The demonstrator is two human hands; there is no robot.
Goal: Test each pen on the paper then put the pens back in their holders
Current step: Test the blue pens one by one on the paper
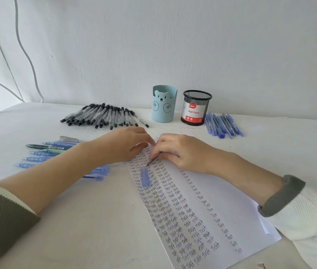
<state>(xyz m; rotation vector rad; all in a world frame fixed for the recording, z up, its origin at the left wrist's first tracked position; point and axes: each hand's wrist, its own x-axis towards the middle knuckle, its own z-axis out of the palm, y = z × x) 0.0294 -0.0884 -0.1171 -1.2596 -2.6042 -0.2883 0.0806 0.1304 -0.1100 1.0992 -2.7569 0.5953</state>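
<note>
As the right hand [179, 152] sets a pen [154, 158] tip-down on the paper [221, 191], I read its grip as narrow, fingers curled round the barrel. The left hand [122, 144] lies flat on the sheet's upper left edge, its grip slack and holding nothing. The sheet sits at an angle on a white counter [76, 220], covered in columns of the word "Test", with a blue cap [145, 178] lying on it just below the pen tip. At the back, against a plain white wall [153, 45], I see a blue bear holder [163, 104] and a black mesh holder [196, 107] labelled "Ball Pens" standing side by side. Black pens [103, 116] are heaped to the left of them and blue pens [223, 126] lie to the right. More pens [46, 152] lie in a row beside the left forearm. Cables [23, 45] run down the wall at far left.
</note>
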